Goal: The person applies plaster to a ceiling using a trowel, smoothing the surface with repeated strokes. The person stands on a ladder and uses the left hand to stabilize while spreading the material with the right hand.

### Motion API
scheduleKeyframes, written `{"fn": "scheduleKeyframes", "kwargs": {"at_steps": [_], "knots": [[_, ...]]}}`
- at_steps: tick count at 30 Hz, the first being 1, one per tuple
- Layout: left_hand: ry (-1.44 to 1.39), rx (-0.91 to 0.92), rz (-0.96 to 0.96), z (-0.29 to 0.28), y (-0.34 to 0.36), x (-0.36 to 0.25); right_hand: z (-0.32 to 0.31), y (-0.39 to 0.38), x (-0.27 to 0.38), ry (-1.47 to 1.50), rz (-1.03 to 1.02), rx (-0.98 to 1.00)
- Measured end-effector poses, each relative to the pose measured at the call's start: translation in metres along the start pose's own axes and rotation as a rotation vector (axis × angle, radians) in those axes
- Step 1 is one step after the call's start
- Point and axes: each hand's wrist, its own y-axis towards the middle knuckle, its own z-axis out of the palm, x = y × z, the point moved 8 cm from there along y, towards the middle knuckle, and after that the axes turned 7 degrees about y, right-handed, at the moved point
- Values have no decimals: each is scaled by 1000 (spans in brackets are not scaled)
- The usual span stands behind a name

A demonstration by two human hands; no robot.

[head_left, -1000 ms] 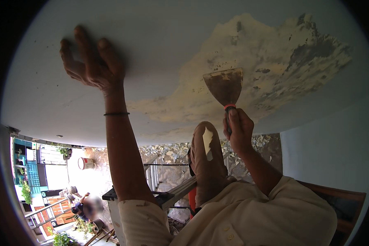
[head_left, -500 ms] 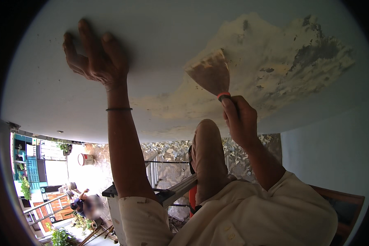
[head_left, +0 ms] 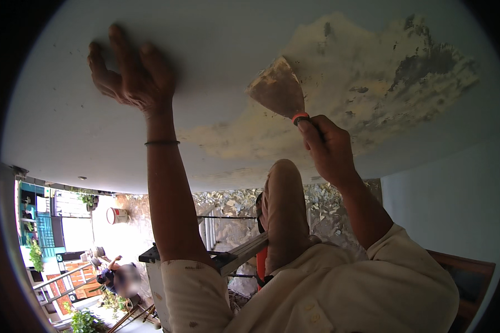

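Note:
My right hand (head_left: 329, 145) is closed around the dark handle of a putty knife (head_left: 280, 89) with a red collar. Its wide, smeared blade lies against the wall surface (head_left: 222, 72), at the left edge of a large yellowish rough patch (head_left: 355, 72). Dark bare spots show in that patch, mostly toward its right end. Over on the left, my left hand (head_left: 133, 75) rests on the smooth bluish-grey surface with its fingers spread and nothing in it. A thin dark band circles my left wrist.
A stepladder (head_left: 241, 255) stands beneath me, with my bent knee (head_left: 284, 194) near it. Flakes (head_left: 233, 205) litter the ground below. At lower left are a person (head_left: 116, 276), a white bucket (head_left: 116, 216) and plants (head_left: 86, 321). A brown wooden frame (head_left: 466, 272) stands at lower right.
My right hand has pushed the putty knife slightly up and left along the patch's edge. My left hand stays nearly in place on the surface.

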Motion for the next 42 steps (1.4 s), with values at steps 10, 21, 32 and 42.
{"fn": "scheduleKeyframes", "kwargs": {"at_steps": [10, 21, 32, 42], "knots": [[-33, 1, -13, -1, 0, -3, 4, 5, -5, 46, 7, 6], [-14, -2, -20, -2, 0, -2, 2, 3, -8, 164, 13, -21], [-7, 26, -33, -1, -1, 0, 13, 3, -8, 173, 21, -46], [20, 29, -15, 0, -1, 1, 18, -26, -50, 274, 157, -58]]}}
